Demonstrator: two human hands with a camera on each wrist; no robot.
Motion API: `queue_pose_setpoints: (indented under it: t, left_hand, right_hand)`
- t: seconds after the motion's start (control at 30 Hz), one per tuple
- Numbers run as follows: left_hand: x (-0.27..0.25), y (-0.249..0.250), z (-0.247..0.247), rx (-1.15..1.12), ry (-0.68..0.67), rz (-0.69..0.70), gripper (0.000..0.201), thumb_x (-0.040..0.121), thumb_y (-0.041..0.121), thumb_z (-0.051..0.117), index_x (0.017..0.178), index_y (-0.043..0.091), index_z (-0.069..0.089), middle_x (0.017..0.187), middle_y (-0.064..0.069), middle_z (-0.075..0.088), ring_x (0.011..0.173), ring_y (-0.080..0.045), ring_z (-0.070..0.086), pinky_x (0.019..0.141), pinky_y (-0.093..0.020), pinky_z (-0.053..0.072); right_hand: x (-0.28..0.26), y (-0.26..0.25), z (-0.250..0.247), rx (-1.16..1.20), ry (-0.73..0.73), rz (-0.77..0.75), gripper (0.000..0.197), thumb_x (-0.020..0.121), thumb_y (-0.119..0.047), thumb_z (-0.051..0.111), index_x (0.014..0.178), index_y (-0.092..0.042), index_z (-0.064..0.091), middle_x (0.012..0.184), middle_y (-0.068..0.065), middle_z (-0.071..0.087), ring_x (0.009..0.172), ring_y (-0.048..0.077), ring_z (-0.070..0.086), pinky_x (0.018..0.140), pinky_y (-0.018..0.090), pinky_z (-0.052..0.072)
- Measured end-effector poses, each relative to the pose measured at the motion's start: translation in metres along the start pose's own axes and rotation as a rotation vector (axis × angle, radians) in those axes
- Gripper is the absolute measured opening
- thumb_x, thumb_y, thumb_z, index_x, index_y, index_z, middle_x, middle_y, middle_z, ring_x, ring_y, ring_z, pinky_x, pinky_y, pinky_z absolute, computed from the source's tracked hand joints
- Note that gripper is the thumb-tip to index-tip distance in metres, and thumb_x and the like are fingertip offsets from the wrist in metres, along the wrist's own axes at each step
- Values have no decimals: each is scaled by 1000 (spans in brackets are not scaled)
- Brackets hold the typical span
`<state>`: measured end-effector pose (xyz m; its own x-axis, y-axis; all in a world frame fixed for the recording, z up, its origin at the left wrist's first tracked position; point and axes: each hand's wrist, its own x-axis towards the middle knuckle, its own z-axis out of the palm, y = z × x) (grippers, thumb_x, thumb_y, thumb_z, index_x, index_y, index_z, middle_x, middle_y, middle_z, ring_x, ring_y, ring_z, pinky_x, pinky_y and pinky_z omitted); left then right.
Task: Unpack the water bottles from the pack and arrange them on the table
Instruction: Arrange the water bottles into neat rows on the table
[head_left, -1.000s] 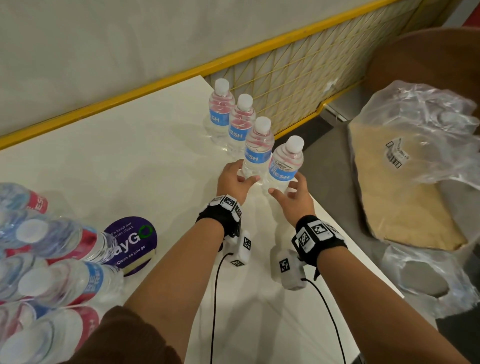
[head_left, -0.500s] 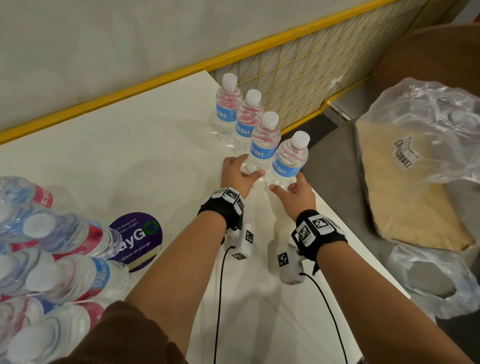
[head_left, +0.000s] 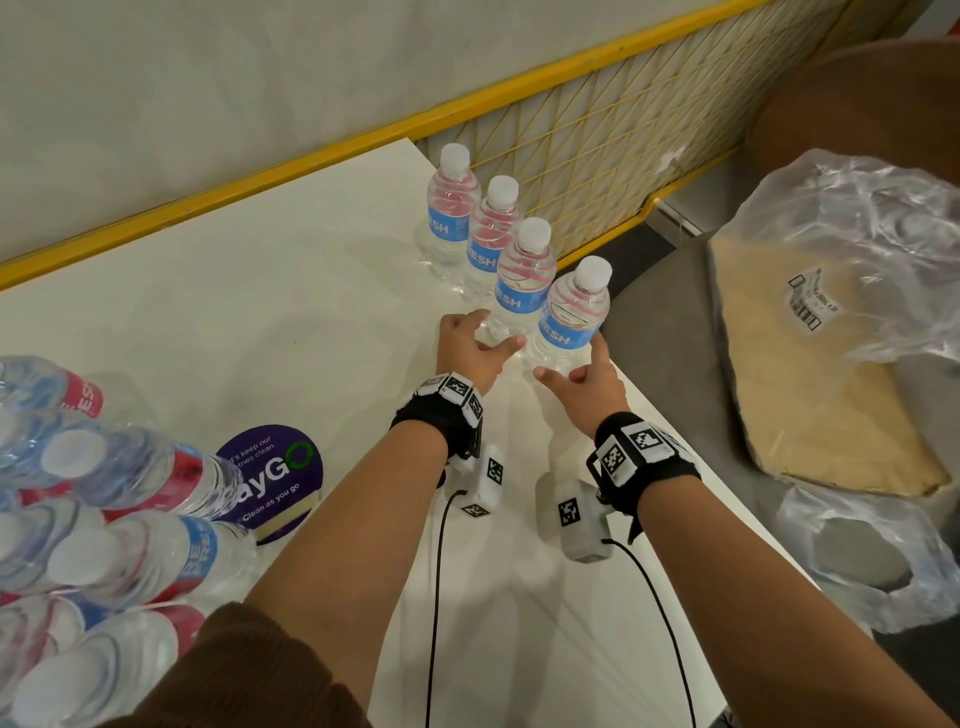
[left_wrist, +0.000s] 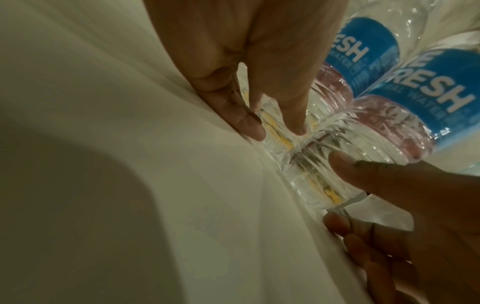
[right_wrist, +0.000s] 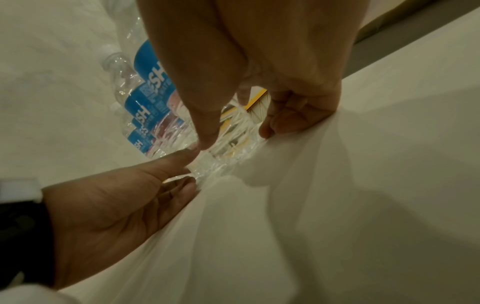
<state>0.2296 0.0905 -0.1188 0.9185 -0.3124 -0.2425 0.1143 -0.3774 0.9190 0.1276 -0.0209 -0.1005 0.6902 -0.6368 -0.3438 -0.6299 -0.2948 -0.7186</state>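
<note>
The left grip (head_left: 470, 353) pinches the third bottle (head_left: 517, 299) at its base, the right grip (head_left: 589, 387) the nearest bottle (head_left: 566, 332), apparently lightly; both stand near the worktop (head_left: 260, 312) edge at 3 o'clock; a low nudge could topple them off.

Purple sticker (head_left: 275, 462), crumpled plastic bag (head_left: 857, 234)
</note>
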Motion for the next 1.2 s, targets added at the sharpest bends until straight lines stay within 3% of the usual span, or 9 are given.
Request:
queue_pose_setpoints:
  t: [0.33, 0.63, 0.8, 0.93, 1.1, 1.2]
  left_hand:
    - [-1, 0, 0, -24, 19, -2, 62, 78, 27, 76, 130, 5, 51, 125, -9, 38, 80, -22, 60, 72, -32, 57]
    - [-3, -1, 0, -18, 19, 14, 61, 82, 25, 72, 134, 4, 49, 116, -5, 35, 80, -19, 58, 67, -23, 54]
    - [-1, 0, -1, -10, 8, 8, 64, 81, 27, 73, 136, 6, 48, 120, -7, 36, 80, -18, 56, 69, -28, 56]
    - [2, 1, -1, 9, -14, 2, 65, 82, 28, 72, 137, 7, 46, 121, -9, 35, 80, -17, 53, 69, -29, 55]
    - [4, 4, 0, 67, -44, -21, 66, 83, 30, 71, 139, 9, 44, 127, -11, 34, 104, -29, 56, 71, -32, 57]
    - [-1, 10, -1, 103, -41, -51, 70, 81, 34, 72, 141, 11, 42, 128, -11, 34, 110, -32, 54, 83, -39, 56]
  right_hand:
    - [-1, -1, 3, 35, 43, 10, 74, 79, -49, 67, 139, -33, 27, 106, 10, 59, 98, 22, 59, 92, 42, 50]
    - [0, 0, 5, 25, 35, 16, 75, 77, -51, 68, 138, -33, 27, 96, 4, 55, 98, 24, 60, 92, 46, 50]
    - [-2, -1, 5, 40, 36, 13, 74, 78, -49, 68, 138, -32, 28, 98, 4, 55, 98, 23, 59, 93, 46, 49]
    - [-3, -1, 3, 54, 39, 10, 73, 78, -48, 68, 138, -32, 29, 109, 9, 59, 100, 22, 57, 95, 45, 48]
    - [-3, 0, 4, 60, 45, 14, 74, 79, -47, 69, 139, -31, 28, 103, 5, 57, 98, 22, 59, 93, 45, 50]
    - [-4, 0, 2, 69, 36, 6, 76, 79, -45, 70, 140, -30, 27, 103, 5, 55, 98, 22, 58, 93, 43, 50]
